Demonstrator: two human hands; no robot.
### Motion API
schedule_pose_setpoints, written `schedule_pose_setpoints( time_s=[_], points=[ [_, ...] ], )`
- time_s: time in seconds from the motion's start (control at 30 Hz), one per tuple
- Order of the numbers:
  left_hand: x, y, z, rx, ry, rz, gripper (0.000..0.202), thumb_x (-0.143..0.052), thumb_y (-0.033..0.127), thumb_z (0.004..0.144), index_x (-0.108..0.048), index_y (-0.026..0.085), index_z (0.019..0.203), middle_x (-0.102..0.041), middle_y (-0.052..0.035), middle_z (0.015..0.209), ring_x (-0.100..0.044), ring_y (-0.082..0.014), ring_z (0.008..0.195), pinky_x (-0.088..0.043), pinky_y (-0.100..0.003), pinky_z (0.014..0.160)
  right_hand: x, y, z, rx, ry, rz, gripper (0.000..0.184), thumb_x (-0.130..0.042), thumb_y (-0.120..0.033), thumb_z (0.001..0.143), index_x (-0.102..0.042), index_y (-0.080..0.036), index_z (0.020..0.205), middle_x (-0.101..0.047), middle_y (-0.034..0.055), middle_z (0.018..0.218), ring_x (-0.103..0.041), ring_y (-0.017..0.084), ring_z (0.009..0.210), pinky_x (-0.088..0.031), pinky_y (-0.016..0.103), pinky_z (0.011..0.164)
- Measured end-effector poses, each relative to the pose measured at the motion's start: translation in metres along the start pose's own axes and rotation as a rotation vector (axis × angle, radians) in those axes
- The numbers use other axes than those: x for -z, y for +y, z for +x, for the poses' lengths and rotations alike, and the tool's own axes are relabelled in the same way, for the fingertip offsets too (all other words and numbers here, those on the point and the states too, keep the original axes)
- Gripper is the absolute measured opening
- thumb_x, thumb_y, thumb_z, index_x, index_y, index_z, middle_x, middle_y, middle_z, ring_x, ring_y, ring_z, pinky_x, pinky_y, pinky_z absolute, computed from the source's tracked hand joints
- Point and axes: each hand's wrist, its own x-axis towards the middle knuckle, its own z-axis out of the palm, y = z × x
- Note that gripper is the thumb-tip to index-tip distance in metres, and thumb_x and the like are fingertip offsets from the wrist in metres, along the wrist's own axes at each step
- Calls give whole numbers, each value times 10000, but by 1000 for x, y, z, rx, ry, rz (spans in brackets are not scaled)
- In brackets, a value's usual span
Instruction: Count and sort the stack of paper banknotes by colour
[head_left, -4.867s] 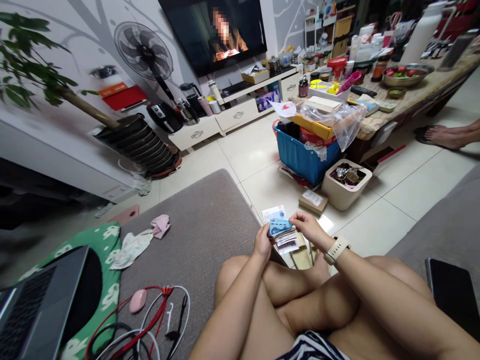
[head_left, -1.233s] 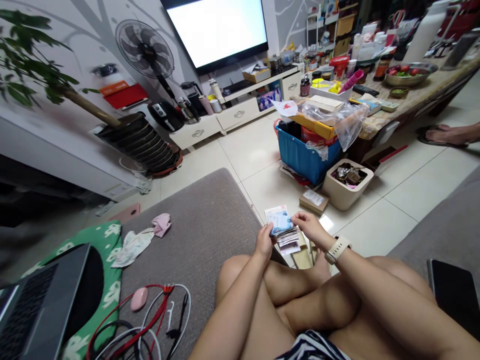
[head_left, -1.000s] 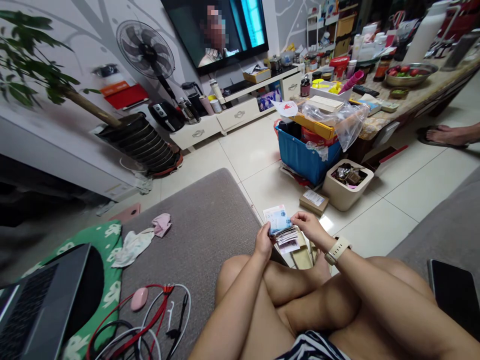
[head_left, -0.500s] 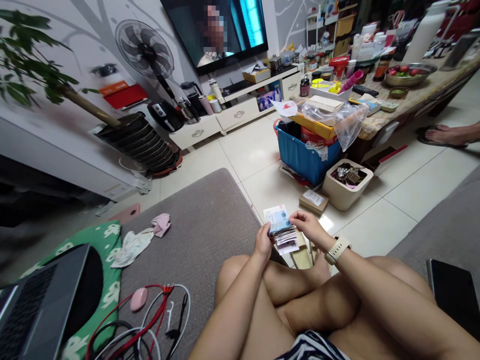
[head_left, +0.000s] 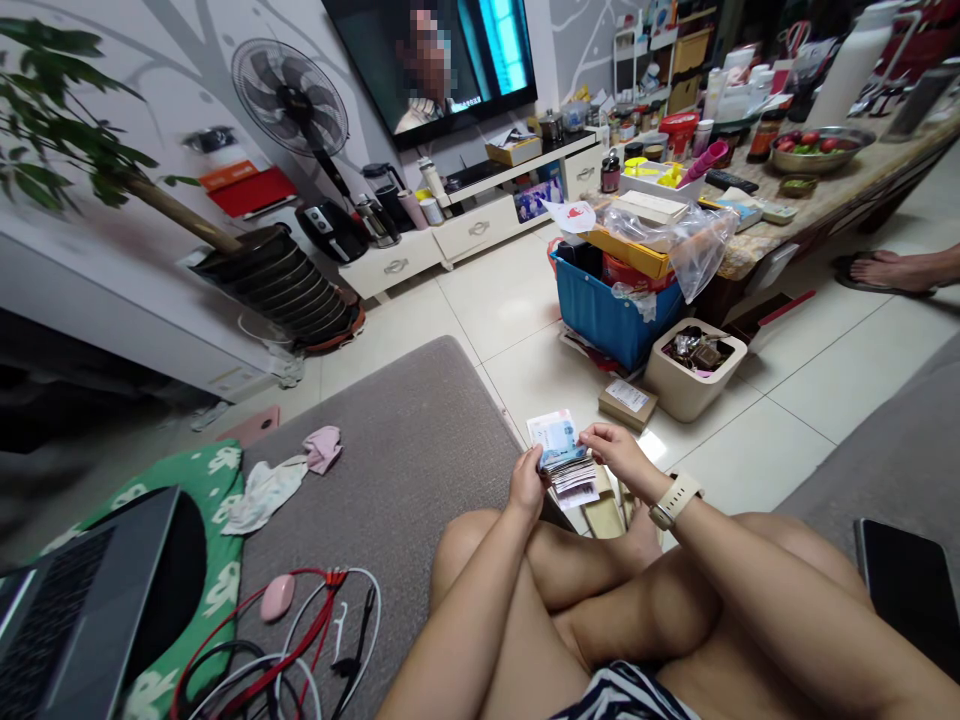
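A thick wad of banknotes (head_left: 559, 440) is held out above my crossed legs, its blue and white printed faces at the top and many note edges fanned below. My left hand (head_left: 528, 482) grips the wad at its left side, thumb on the front. At the wad's right edge, my right hand (head_left: 611, 447) pinches a blue note between thumb and fingertips. A pale watch strap (head_left: 677, 500) is round the right wrist. Beneath the notes, partly hidden, lies an open yellowish box (head_left: 606, 518).
Left on the grey seat (head_left: 397, 460) are cables (head_left: 322, 620), a pink case (head_left: 277, 598), cloths (head_left: 270, 490) and a laptop (head_left: 82, 600). A phone (head_left: 907, 590) lies right. Ahead stand a bin (head_left: 690, 385), a small carton (head_left: 628, 400) and a blue basket (head_left: 615, 305). Another person's foot (head_left: 892, 270) shows far right.
Both hands stay in nearly the same place. The blue note at the top of the wad has shifted slightly under the right fingertips.
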Motion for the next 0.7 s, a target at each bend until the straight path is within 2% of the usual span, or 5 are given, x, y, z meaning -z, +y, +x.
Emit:
schedule_pose_setpoints(
  time_s=[0.13,0.33,0.57,0.7],
  points=[
    [1,0,0,18,15,-2,326,-795,437,614,-694,138,699,-693,-36,657,-641,-198,651,-476,-309,661,0,0,0,-9,-18,-16,372,-627,-532,797,-597,-192,650,-602,9,654,-429,131,576,-325,291,594],
    [1,-1,0,34,15,18,305,-801,397,606,-695,138,727,-711,-43,700,-647,-198,664,-462,-297,648,0,1,-1,16,60,-18,362,-739,-510,702,-573,-192,651,-572,-4,648,-491,147,635,-366,297,644],
    [1,-1,-2,26,-52,30,377,-831,397,575,-724,128,817,-748,-69,777,-678,-219,719,-487,-321,725,1,10,3,-24,131,13,376,-785,-480,639,-565,-205,771,-558,-33,633,-498,149,612,-368,287,626],
    [3,-5,1,24,-95,41,398,-833,406,582,-734,124,845,-752,-75,783,-679,-220,710,-484,-318,701,3,13,6,5,131,-36,319,-735,-469,681,-577,-193,696,-588,0,679,-522,163,666,-387,303,671]
  ],
)
